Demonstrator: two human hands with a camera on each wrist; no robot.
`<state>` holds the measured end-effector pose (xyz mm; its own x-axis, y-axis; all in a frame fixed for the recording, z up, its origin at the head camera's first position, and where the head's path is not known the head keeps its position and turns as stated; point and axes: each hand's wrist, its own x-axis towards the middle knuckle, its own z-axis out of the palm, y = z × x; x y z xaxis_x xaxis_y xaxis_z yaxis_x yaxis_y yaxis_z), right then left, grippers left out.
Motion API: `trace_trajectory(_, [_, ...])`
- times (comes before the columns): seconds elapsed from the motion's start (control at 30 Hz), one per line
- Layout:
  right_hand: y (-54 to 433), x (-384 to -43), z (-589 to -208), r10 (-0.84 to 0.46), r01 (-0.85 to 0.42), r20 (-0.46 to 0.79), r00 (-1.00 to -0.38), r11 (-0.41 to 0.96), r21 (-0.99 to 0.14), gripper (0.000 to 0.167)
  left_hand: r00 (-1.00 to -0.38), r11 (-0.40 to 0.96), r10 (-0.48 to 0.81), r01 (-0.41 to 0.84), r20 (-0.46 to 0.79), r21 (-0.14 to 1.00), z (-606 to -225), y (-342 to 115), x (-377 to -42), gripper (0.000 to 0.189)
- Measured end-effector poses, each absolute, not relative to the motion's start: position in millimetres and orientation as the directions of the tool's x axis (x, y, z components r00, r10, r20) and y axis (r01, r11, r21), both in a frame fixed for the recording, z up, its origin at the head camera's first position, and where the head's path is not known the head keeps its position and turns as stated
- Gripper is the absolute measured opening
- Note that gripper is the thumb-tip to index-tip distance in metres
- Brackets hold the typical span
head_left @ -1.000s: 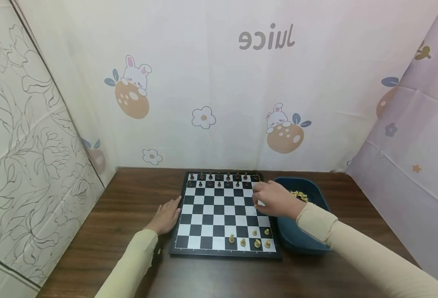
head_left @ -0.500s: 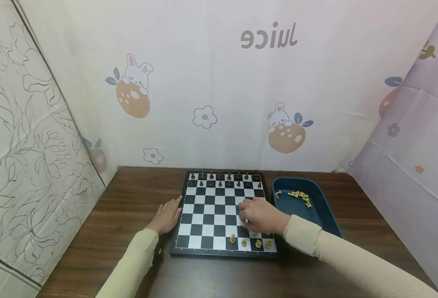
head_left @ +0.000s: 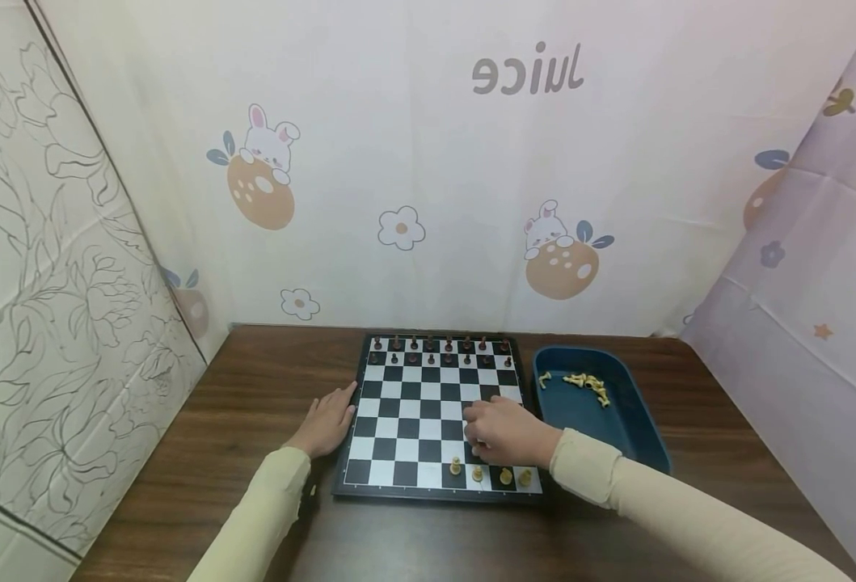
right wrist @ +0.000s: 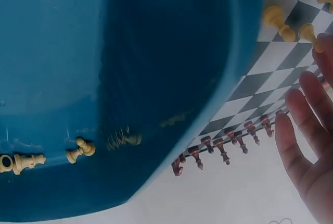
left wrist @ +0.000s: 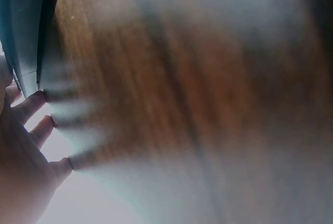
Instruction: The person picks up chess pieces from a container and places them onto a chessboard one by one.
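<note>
Board: flat black-and-white chequered chessboard with a dark border (head_left: 398, 422), lying on a brown wood-grained table (head_left: 275, 376).
Left hand: bare left hand (head_left: 323, 422) is resting beside the board's left edge, one finger reaching its border; the left wrist view is showing fingertips meeting the table.
Left fingers: spreading slightly, gaps showing between them.
Right hand: bare right hand (head_left: 509, 432) is hovering over the board's right part, above the near row; its back is hiding the squares below.
Right fingers: bending downward, tips hidden from above; in the right wrist view they are lying a little apart. Cannot tell whether they are pinching a piece.
Near the right fingertips: small pale-yellow pawn (right wrist: 307, 30) is standing on the board, its head overlapping a fingertip in view; a second pale-yellow pawn (right wrist: 278, 22) is standing just beside it.
Near row: four pale-yellow chess pieces (head_left: 455, 466) are standing at the right.
Far rows: dark reddish-brown chess pieces (head_left: 431, 345) are filling two rows.
Tray: blue rounded tray (head_left: 620, 424) is sitting just right of the board, loose pale-yellow pieces (head_left: 584, 381) lying inside.
</note>
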<state>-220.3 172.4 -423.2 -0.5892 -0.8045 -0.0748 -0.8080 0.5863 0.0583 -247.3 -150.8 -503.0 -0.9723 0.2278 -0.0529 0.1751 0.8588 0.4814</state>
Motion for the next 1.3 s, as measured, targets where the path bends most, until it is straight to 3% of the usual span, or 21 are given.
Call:
trace_trajectory(0.5, [172.3,-218.7,-424.7,-0.786,-0.793,-0.104,-0.609,0.606,0.063,0.011,-0.971,0.86,0.23,0.175,-0.059,0.48,-504.2,-149.7,-246.0,0.051])
trace_trajectory(1.03, [211.0,-238.0,-383.8,-0.709,-0.705,-0.024,-0.705,0.696,0.14,0.008,-0.972,0.864,0.224,0.168,-0.065,0.475,-504.9,-153.4,-247.2,0.051])
trace_trajectory(1.3, [249.0,-256.8,-381.8,-0.652,-0.64,0.055,-0.757,0.755,0.14,0.006,-0.973,0.86,0.224,0.17,-0.056,0.48,-504.8,-152.0,-248.7,0.051])
